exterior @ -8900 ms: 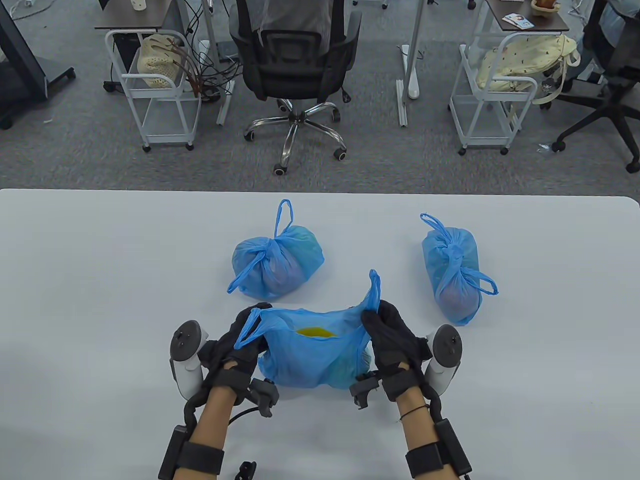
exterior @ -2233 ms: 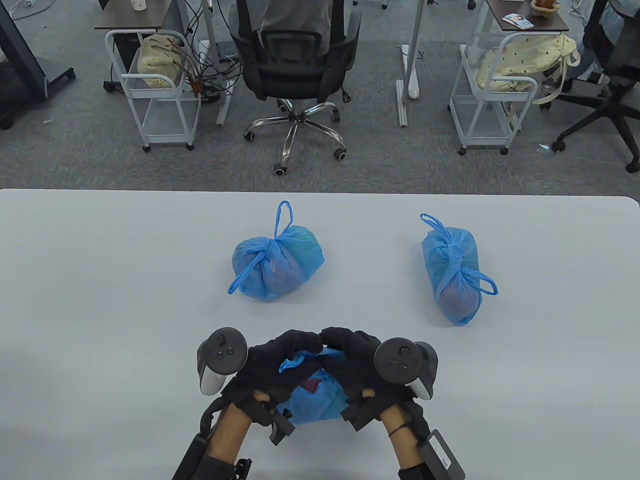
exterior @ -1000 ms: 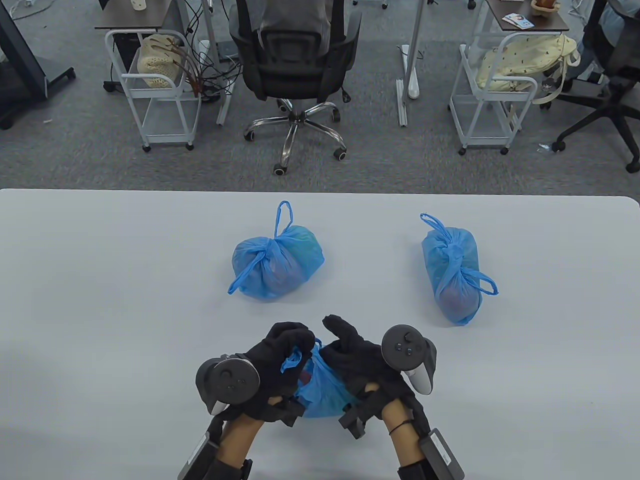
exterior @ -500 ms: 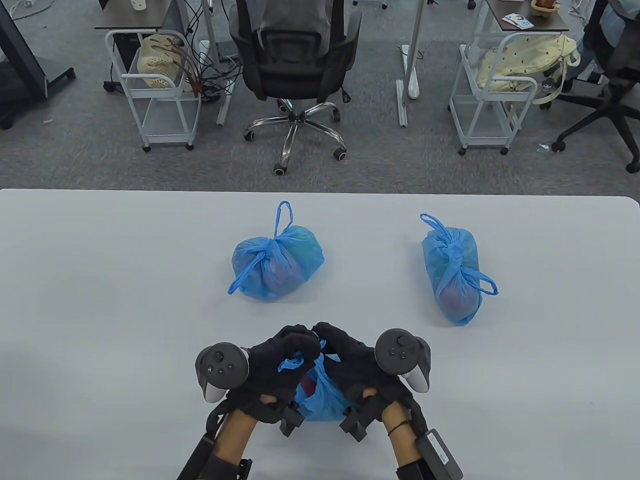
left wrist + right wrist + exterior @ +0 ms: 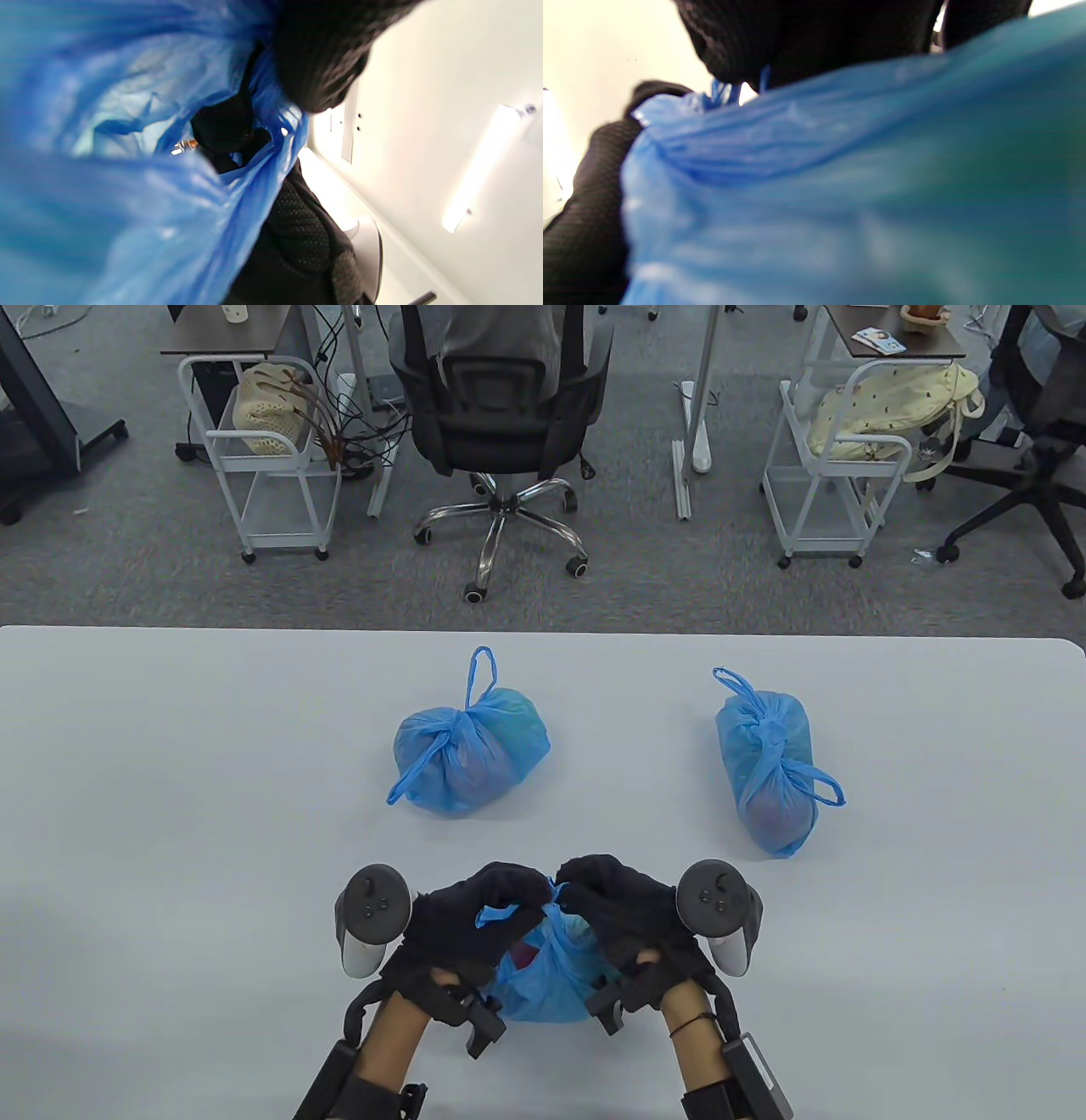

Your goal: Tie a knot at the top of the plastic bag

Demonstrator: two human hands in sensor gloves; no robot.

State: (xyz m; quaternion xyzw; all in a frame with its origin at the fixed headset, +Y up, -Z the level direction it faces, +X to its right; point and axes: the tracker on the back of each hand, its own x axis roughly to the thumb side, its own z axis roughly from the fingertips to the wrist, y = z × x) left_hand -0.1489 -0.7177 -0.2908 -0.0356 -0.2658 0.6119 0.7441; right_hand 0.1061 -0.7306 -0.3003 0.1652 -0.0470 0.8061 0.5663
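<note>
Table view | L hand point(image 5: 462, 920) + R hand point(image 5: 632, 912) pinch bag point(image 5: 547, 984) handles

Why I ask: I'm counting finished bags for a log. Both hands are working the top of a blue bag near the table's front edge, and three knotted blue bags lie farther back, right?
Not quite: the table view shows two knotted bags farther back, one at centre and one to the right, not three. Both the left hand and right hand do work the top of the near bag.

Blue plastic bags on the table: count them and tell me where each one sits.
3. One tied bag lies mid-table, another tied bag to its right, and the third bag sits at the near edge between the left hand and right hand.
</note>
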